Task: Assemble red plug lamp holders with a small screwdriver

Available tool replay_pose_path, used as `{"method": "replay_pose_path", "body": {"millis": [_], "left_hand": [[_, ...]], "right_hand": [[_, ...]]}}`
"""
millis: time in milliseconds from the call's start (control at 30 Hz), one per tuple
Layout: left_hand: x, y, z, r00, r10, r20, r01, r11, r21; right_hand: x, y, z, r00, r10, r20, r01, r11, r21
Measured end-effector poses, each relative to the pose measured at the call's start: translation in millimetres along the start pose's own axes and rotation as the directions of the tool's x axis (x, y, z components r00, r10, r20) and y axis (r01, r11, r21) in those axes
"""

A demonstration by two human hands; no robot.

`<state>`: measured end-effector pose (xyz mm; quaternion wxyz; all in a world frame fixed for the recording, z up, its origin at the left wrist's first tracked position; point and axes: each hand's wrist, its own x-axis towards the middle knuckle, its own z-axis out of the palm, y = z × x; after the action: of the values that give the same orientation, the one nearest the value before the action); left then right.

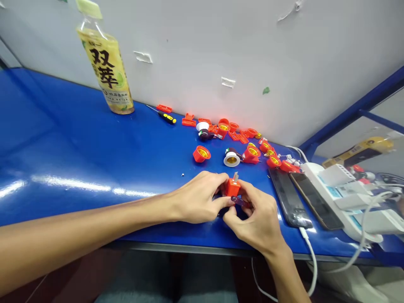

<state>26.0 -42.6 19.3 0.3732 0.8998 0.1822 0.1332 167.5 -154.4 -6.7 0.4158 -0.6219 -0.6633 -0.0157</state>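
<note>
Both forearms [132,216] are bare, the fingers [224,203] slender.

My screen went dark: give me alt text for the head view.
A person's left hand and right hand hold a red part with metal prongs and a dark piece over a blue table. Beyond lie red sockets and a screwdriver; a drink bottle stands at left, two phones and a power strip lie at right.
</note>
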Motion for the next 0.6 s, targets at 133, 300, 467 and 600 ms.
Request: {"method": "replay_pose_path", "body": {"millis": [133, 300, 467, 600], "left_hand": [[0.3, 3.2, -0.8, 1.0, -0.001, -0.011, 0.001, 1.0, 0.014], [-0.3, 5.0, -1.6, 1.0, -0.02, -0.005, 0.02, 0.999, 0.027], [0.2, 1.9, 0.2, 0.999, 0.03, -0.011, -0.029, 0.998, 0.062], [-0.5, -0.3, 1.7, 0.999, 0.034, -0.031, -0.03, 0.993, 0.111]], "right_hand": [[-0.4, 0.3, 0.3, 0.999, -0.03, -0.013, 0.03, 0.999, -0.012], [-0.2, 0.1, -1.8, 0.999, -0.046, -0.01, 0.046, 0.998, -0.046], [-1.3, -1.2, -0.5, 0.999, -0.043, 0.005, 0.043, 0.996, -0.075], [-2.3, -1.2, 1.6, 0.998, -0.056, 0.013, 0.057, 0.993, -0.102]]}}
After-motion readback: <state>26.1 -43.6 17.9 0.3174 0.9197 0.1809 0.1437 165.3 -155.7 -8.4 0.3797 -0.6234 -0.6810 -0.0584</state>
